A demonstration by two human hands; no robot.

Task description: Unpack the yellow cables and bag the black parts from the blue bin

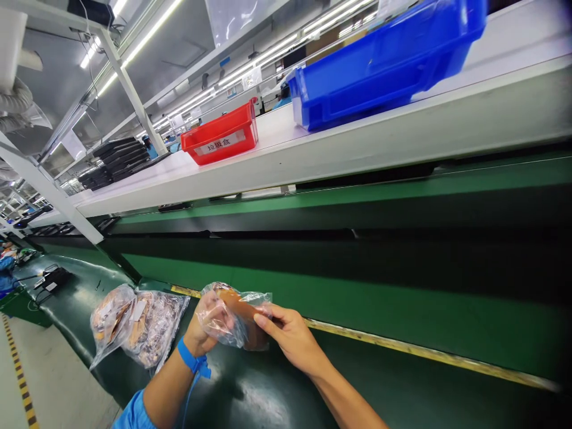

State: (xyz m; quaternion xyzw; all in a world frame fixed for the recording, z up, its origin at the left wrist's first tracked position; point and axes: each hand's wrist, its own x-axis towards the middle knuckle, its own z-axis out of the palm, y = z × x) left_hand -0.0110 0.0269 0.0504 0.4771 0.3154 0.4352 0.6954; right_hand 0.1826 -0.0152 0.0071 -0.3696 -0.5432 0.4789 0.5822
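At the far left of the dark green work surface (250,393), a small black device with a cable (52,278) is seen, well apart from the hands. Next to the right, two clear plastic bags of brownish parts (138,325) are lying side by side on the surface, touching each other, just beside the left forearm but not touched by any hand. A blue wrist strap (193,360) is worn on the left wrist, with its cord hanging down. The left hand (206,328) is closed around the left end of a small clear plastic bag (235,316), and the bag is held above the surface, not resting on it. Inside the small bag an orange-brown flat part is seen (what it is exactly cannot be told through the wrinkled film). The long axis of the small bag runs roughly left to right, from the left hand toward the right hand (290,336). The right end of the bag is pinched by the right hand between the thumb and the fingers, so the bag is stretched between both grips and lies about equally near to each of them. Higher up, on the white shelf (357,140), a red bin with a white label (222,140) and then a blue bin (384,59) are standing, well apart from the hands.
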